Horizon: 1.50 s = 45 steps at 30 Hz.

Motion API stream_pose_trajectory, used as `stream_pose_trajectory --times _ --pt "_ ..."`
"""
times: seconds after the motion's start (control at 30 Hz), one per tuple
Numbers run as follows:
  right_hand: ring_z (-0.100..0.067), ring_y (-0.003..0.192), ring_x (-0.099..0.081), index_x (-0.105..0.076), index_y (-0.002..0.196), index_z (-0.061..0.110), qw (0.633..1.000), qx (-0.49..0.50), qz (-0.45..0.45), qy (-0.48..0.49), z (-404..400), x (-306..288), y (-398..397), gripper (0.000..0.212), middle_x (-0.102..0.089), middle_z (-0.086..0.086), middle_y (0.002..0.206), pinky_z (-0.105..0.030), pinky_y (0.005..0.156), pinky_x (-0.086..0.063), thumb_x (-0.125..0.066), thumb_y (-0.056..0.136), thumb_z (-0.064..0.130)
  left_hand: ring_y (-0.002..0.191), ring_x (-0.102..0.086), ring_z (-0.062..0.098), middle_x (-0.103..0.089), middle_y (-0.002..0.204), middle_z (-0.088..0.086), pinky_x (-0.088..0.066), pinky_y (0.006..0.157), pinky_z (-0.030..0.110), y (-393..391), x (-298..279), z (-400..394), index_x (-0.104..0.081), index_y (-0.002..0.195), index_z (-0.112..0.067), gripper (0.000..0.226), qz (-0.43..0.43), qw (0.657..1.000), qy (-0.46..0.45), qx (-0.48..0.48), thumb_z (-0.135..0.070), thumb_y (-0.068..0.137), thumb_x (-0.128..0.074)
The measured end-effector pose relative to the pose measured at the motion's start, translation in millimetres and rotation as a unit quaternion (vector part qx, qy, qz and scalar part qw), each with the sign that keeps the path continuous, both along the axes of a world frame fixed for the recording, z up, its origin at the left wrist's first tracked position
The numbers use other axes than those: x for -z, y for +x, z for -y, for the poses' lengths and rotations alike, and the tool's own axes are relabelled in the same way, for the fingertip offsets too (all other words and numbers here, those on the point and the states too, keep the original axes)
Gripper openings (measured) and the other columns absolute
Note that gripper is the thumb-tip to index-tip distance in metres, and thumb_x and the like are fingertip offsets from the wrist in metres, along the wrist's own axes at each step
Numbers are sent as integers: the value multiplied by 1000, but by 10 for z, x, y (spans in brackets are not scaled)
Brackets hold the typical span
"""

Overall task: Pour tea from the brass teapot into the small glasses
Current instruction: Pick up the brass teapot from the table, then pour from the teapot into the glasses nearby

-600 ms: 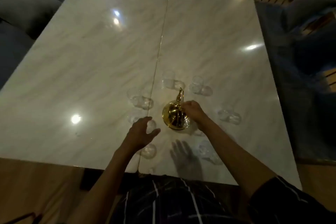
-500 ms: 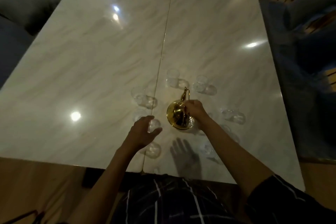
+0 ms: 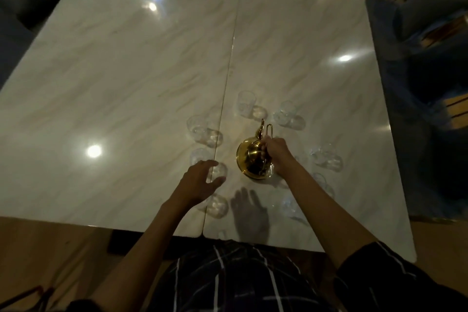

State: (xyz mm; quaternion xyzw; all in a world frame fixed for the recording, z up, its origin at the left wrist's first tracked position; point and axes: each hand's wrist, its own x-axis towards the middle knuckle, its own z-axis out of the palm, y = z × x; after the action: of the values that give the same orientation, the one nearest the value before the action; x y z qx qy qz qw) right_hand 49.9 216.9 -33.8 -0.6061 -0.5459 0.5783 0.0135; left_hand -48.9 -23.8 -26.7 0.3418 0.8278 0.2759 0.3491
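The brass teapot (image 3: pixel 252 158) stands in the middle of a ring of several small clear glasses on the marble table (image 3: pixel 126 71), its spout pointing away from me. My right hand (image 3: pixel 277 153) grips the teapot's thin wire handle. My left hand (image 3: pixel 200 182) hovers with fingers spread over a glass (image 3: pixel 219 170) at the ring's near left. Further glasses stand at the far side (image 3: pixel 245 104), at the left (image 3: pixel 197 126) and at the right (image 3: pixel 325 157). All the glasses look empty.
The table's centre seam (image 3: pixel 231 58) runs away from me past the glasses. Dark upholstered chairs (image 3: pixel 417 71) stand along the right side and at the far left. The table's near edge is just in front of my checked shirt.
The teapot and my right hand have shifted slightly. My left hand stays hovering over the near-left glasses; the view has drifted a little.
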Motion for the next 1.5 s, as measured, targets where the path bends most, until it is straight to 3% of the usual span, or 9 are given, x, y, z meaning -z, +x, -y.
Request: stream_pose_trajectory --times 0.07,0.17,0.27,0.43,0.67,0.8,1.0,1.33,1.5 --pt "-17 54 -51 -64 93 3 999 -39 -8 12 54 -105 15 22 -57 -8 70 -33 56 -43 -52 92 21 125 -59 23 -60 141 4 -48 101 36 66 -20 31 -57 141 -19 55 -7 1000 11 -16 -45 94 -69" --pt "-16 51 -50 -64 77 8 992 -118 -27 35 129 -257 122 24 -56 -5 61 -31 55 -43 -51 95 18 120 -62 23 -64 137 5 -50 97 36 227 -47 77 -59 138 -19 52 -19 998 38 -48 -43 94 -70" --pt "-14 56 -53 -67 73 17 978 -195 -54 59 197 -405 279 27 -60 -1 64 -33 62 -46 -54 95 24 127 -58 21 -60 142 3 -49 103 37 446 -80 118 -57 141 -22 53 -17 994 83 -65 -41 93 -71" --pt "-13 53 -55 -66 74 15 945 -301 -83 100 387 -736 509 30 -60 -3 65 -26 53 -46 -53 99 26 148 -34 26 -34 161 8 -40 116 44 931 7 137 -37 155 -36 77 -65 993 96 -26 -46 88 -74" --pt "-19 68 -64 -71 78 10 873 -453 -65 170 651 -1018 652 35 -67 -8 73 -32 67 -52 -51 100 31 156 -18 19 -21 168 7 -14 121 21 1434 164 163 -38 157 -23 88 -180 969 169 19 -53 83 -76" --pt "-18 67 -66 -72 81 6 835 -511 -60 194 793 -1017 706 38 -69 -10 72 -31 65 -50 -52 99 32 153 -25 21 -18 169 5 -28 118 34 1654 221 233 -28 160 -29 94 -164 971 172 -17 -57 84 -75" --pt "-24 68 -69 -72 77 5 805 -552 -66 206 927 -1020 684 40 -70 -14 71 -45 72 -58 -52 97 34 153 -25 21 -9 171 -6 -36 116 41 1890 182 309 -2 156 -57 102 -103 980 150 -77 -52 85 -75" --pt "-19 66 -70 -76 81 10 763 -603 -52 227 1095 -1215 560 36 -71 -9 70 -36 69 -57 -53 98 32 150 -30 18 -10 169 -15 -39 110 33 2015 47 331 -16 160 -44 96 -94 973 163 -136 -49 85 -77" --pt "-22 69 -71 -76 83 8 755 -612 -41 233 1110 -1295 566 37 -72 -12 73 -39 71 -58 -53 98 32 149 -32 21 -15 169 -6 -43 109 36 2050 -20 326 -18 160 -42 95 -97 971 166 -141 -52 85 -76"
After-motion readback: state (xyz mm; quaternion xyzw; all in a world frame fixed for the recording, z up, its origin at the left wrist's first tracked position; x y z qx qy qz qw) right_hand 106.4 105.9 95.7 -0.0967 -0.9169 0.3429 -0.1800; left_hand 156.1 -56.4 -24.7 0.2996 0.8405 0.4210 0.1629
